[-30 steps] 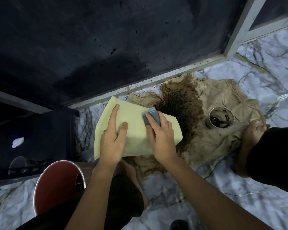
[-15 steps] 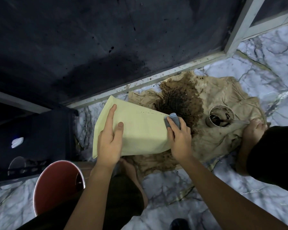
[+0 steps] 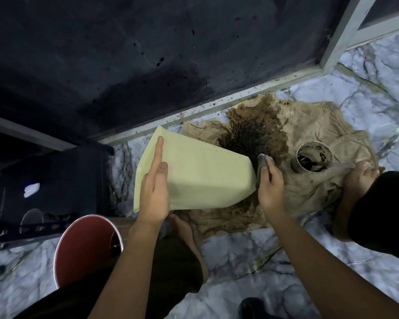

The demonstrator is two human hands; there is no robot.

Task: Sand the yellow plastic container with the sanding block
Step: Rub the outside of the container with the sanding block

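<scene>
Container [image 3: 200,171] laid on its side on the cloth [image 3: 313,183], left hand [image 3: 153,192] rested on its left part, block [image 3: 263,168] held against its right end by the right hand [image 3: 271,189], cup [image 3: 313,157] set right of the block on the cloth, bucket [image 3: 83,249] placed lower left.

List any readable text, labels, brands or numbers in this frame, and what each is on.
None readable.
Yellow plastic container: no print; only a faint row of dark specks, not lettering.
Sanding block: no marking visible.
Red bucket: plain.
Small cup: dark residue inside, no label.
Black case: a pale patch, too blurred to tell whether it is text.
</scene>
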